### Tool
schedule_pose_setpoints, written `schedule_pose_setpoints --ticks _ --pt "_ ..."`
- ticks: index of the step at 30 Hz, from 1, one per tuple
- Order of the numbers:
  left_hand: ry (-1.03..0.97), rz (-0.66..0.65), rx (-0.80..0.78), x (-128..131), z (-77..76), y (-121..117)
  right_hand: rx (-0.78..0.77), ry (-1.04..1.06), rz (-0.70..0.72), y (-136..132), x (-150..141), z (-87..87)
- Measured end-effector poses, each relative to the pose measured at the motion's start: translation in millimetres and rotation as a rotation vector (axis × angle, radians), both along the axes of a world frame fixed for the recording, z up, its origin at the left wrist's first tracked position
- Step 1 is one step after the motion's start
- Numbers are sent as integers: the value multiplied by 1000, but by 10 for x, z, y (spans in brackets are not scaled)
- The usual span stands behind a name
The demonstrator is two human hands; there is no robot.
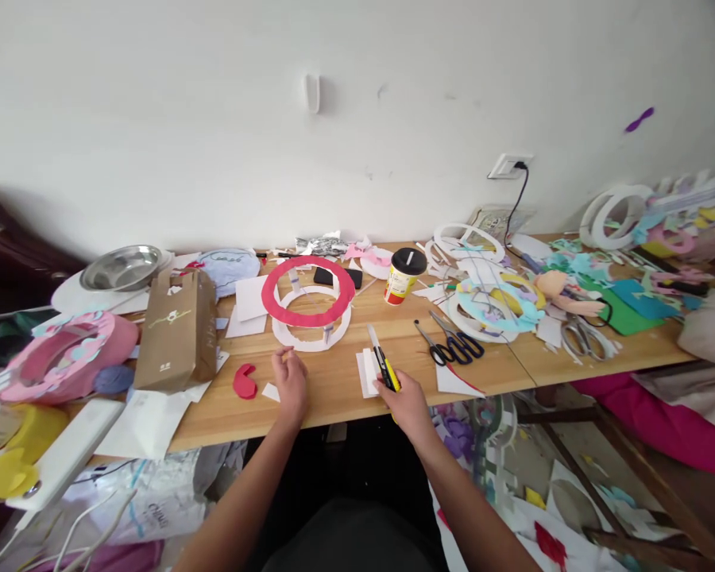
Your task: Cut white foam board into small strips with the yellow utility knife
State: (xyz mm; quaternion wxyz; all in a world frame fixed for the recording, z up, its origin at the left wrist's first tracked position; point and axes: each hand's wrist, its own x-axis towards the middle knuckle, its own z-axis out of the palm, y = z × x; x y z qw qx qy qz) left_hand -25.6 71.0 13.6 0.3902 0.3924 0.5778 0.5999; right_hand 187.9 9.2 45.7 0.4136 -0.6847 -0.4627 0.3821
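My right hand [406,403] is closed around a yellow and black utility knife [386,367], its blade pointing away from me. Under and beside the knife lie small white foam or card pieces [368,373]. My left hand [290,387] rests on the table with loosely bent fingers and nothing visible in them. Just beyond its fingertips stands a two-tier ring frame: a red ring [277,307] on top, a white ring [301,342] below, joined by short white uprights. A red curved scrap [245,382] and a small white piece [270,392] lie near my left hand.
Scissors [461,343] and a lidded paper cup [402,282] stand right of the frame. A brown paper bag [175,334], pink ring [75,357] and metal bowl [122,268] crowd the left. Paper rings and scraps [494,306] cover the right side. The table's front edge is near.
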Motion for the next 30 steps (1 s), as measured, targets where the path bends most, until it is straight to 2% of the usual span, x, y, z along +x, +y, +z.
schedule_pose_setpoints --ticks 1,4,5,7,11,17,21,25,30 --pt "149 -108 28 38 -5 -60 5 -26 2 -6 41 -17" --pt "648 -592 186 169 -26 -167 12 -84 18 -14 106 -102" --pt "770 -713 237 216 -34 -173 6 -98 21 -11 107 -135" --pt "927 -831 290 303 -53 -148 -9 -132 22 4 93 -191" --pt "1042 -879 284 397 -81 -63 -21 -218 30 37 75 -240" --pt "1082 -926 282 412 -49 -52 -25 -286 101 69 117 -238" --pt "1108 -938 248 453 -14 -25 30 -328 122 87 160 -251" --pt "1102 -942 215 473 -3 27 163 -273 112 83 273 -298" --pt "1023 -930 232 472 -15 57 158 -197 136 17 422 -365"
